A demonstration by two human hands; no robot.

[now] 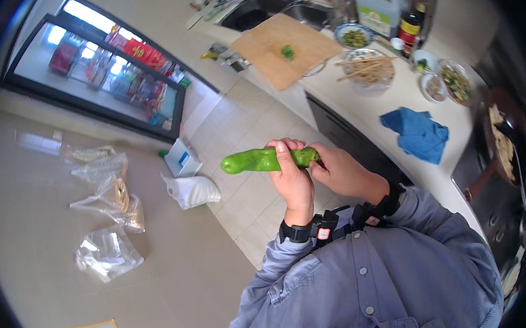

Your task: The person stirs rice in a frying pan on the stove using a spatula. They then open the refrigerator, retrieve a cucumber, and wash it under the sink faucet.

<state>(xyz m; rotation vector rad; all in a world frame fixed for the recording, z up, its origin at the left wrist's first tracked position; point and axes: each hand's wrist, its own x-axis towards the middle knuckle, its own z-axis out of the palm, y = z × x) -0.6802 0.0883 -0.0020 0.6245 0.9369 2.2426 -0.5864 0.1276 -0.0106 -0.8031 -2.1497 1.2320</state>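
Note:
A long green pepper [256, 160] lies crosswise in front of my chest, above the tiled floor. My left hand [291, 175] is wrapped around its middle, thumb on the near side. At the pepper's right end, my right hand [348, 171] pinches the stem end between thumb and fingers. The stem itself is mostly hidden by those fingers. The pepper's rounded left tip points away from both hands and looks whole. Black straps circle both wrists.
A wooden cutting board [277, 39] with chopped greens [287, 52] overhangs the counter by the sink [257, 11]. A blue cloth [418, 132], a noodle bowl with chopsticks [368, 72] and a pan of food [499, 147] stand to the right. Plastic bags [109, 254] lie at left.

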